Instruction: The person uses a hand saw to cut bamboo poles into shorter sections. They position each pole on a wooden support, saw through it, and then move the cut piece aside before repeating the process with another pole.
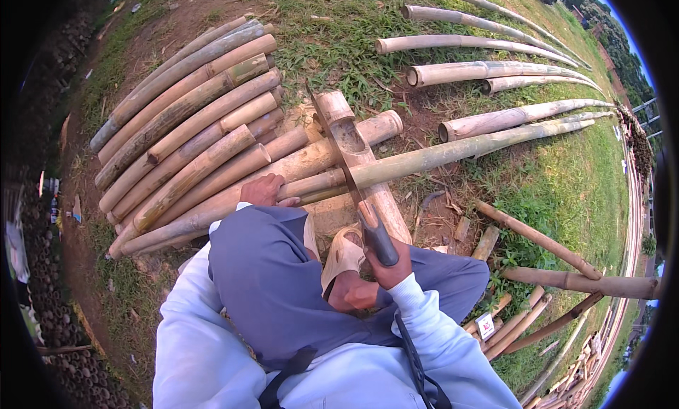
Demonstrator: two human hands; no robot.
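My right hand (389, 262) is closed round the dark handle of a handsaw (380, 240). Its long blade slants up and away to the left, lying across a long greenish bamboo pole (438, 154). My left hand (263, 189) grips the near-left end of this pole, just left of the blade, with some fingers hidden. Under the pole lies a thick notched bamboo piece (387, 209), running from near my feet to the far side. Another stout bamboo length (311, 161) crosses beneath it. My foot, in a beige clog (344, 257), is beside the notched piece.
Cut bamboo lengths (191, 101) lie side by side at the left. Several long poles (488, 71) stretch over the grass at the far right. A bamboo frame (541, 238) stands at the right, near short pieces (520, 324) and a small white box (485, 325).
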